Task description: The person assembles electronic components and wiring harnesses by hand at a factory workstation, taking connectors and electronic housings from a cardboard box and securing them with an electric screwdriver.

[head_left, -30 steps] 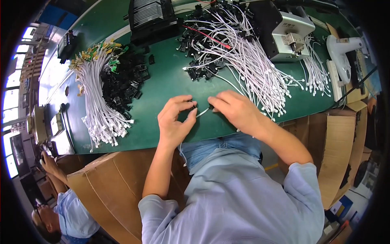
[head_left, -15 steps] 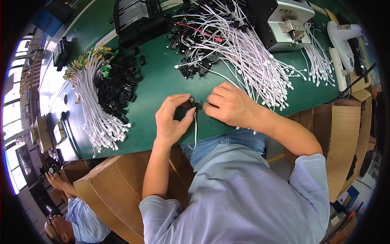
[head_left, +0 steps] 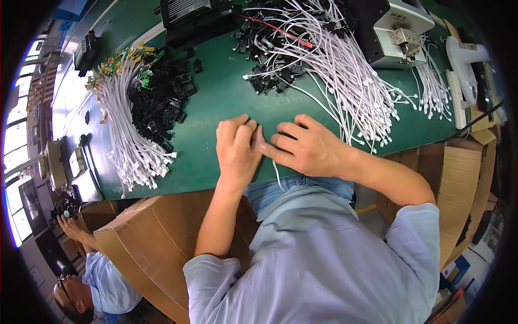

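My left hand [head_left: 237,151] is closed above the front of the green table, its fingers bent over a small black plastic housing that they now hide. A thin white cable [head_left: 278,175] hangs from between my hands toward my lap. Against the left thumb presses the tip of a digit of my right hand [head_left: 310,148]. The other right fingers are curled, and whatever they may hold cannot be made out. To the left lie a pile of black plastic housings [head_left: 162,102] and a bundle of white cables [head_left: 125,129] with yellow and green ends.
A large heap of white cables [head_left: 350,81] spreads across the table [head_left: 210,102] at the right, beside a grey-and-black machine [head_left: 396,38]. A black bin [head_left: 197,24] stands at the back. Cardboard boxes [head_left: 156,237] flank me; another person [head_left: 108,281] works at lower left.
My right hand has come in against the left one. The left hand has turned and closed over the black housing, which showed before. The whole view has shifted slightly.
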Demonstrator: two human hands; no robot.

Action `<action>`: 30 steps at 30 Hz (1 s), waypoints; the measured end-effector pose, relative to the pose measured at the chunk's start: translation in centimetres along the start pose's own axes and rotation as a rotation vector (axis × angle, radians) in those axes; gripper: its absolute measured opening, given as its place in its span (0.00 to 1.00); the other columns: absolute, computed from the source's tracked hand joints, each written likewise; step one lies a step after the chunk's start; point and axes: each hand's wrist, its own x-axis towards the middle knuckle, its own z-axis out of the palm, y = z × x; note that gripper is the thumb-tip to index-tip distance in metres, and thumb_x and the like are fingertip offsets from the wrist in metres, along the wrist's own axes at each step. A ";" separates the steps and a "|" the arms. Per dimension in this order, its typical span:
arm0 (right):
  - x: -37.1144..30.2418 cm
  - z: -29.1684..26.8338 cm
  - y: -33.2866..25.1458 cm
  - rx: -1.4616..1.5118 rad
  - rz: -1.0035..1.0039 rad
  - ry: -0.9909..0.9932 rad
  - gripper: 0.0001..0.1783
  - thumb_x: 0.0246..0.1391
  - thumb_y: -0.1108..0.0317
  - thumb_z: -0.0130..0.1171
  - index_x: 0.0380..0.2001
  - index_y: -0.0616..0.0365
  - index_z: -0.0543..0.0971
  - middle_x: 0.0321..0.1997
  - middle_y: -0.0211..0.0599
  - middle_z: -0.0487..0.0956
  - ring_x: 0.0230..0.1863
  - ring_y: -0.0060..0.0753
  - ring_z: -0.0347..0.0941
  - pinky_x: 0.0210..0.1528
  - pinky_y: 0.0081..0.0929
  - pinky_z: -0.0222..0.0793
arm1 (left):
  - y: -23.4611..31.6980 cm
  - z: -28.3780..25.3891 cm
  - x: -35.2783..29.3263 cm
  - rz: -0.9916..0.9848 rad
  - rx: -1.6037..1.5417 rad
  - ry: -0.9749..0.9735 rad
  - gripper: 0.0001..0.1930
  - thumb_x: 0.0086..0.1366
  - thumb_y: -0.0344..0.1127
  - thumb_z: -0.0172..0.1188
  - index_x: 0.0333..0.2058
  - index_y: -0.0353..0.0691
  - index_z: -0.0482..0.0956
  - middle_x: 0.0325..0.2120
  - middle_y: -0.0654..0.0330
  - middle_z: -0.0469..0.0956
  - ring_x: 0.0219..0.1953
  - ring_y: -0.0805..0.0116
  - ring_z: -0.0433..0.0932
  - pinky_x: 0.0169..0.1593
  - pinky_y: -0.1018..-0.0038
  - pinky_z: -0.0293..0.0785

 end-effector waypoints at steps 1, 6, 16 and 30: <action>-0.1 0.2 0.0 0.005 0.015 -0.028 0.13 0.45 0.69 0.56 0.37 0.55 0.78 0.34 0.30 0.74 0.42 0.31 0.71 0.39 0.29 0.63 | -0.1 -0.2 0.2 -0.061 -0.040 0.051 0.10 0.47 0.22 0.67 0.30 0.33 0.77 0.34 0.51 0.76 0.37 0.56 0.75 0.39 0.71 0.73; 0.4 -1.2 2.0 0.277 0.027 -0.102 0.10 0.47 0.68 0.57 0.35 0.58 0.79 0.34 0.32 0.74 0.40 0.32 0.71 0.39 0.28 0.65 | -1.1 -2.4 -0.9 -0.387 -0.752 0.148 0.17 0.54 0.13 0.59 0.43 0.30 0.73 0.44 0.51 0.72 0.42 0.65 0.77 0.49 0.71 0.75; 3.6 -4.9 3.4 0.358 0.501 -0.664 0.10 0.48 0.62 0.61 0.26 0.57 0.78 0.30 0.39 0.76 0.34 0.46 0.74 0.33 0.42 0.68 | 2.8 -1.9 -1.8 -0.170 -0.353 -0.178 0.20 0.50 0.19 0.64 0.44 0.32 0.74 0.39 0.51 0.77 0.40 0.60 0.78 0.44 0.71 0.75; -1.0 -1.8 0.2 0.019 0.198 -0.014 0.09 0.41 0.69 0.59 0.29 0.57 0.78 0.36 0.29 0.77 0.40 0.30 0.72 0.43 0.31 0.66 | 1.0 -1.0 -3.5 -0.243 -0.795 -0.072 0.25 0.53 0.14 0.60 0.50 0.30 0.66 0.46 0.45 0.74 0.49 0.57 0.76 0.51 0.66 0.74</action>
